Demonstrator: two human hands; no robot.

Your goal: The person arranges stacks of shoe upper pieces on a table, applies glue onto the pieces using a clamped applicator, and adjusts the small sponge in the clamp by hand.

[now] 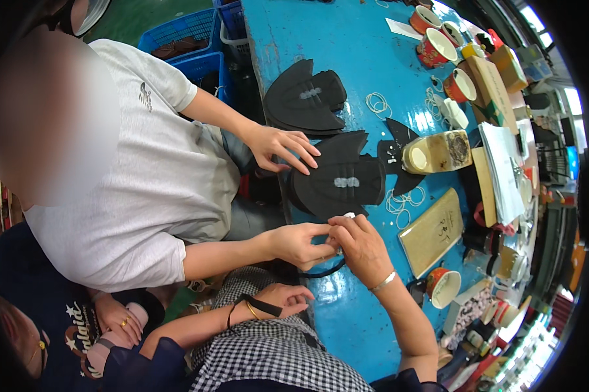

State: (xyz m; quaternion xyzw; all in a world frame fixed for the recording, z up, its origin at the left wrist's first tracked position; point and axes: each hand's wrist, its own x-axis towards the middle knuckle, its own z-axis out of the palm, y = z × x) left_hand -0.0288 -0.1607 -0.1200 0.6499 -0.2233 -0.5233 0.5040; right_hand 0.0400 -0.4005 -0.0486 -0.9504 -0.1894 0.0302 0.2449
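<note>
My right hand (361, 246), with a silver bracelet at its wrist, is closed, fingertips pressed together against a co-worker's hand (301, 245). A small white thing (349, 215) shows at my fingers; what I pinch is mostly hidden. Below the two hands curves a black band (326, 271). My left hand (285, 297) rests over my checked apron (255, 356), empty, its fingers loosely bent and apart. Around its wrist are a gold bracelet and a black strip (263, 306). Just beyond the right hand lies a stack of black cut pieces (347, 160) with pale patches.
The co-worker's other hand (285, 147) touches that stack; a second black stack (305, 98) lies farther off. On the blue table (347, 39) stand a glue jar (438, 153), paper bowls (443, 287), white cords (405, 202) and a brown packet (432, 232). Another person sits at left.
</note>
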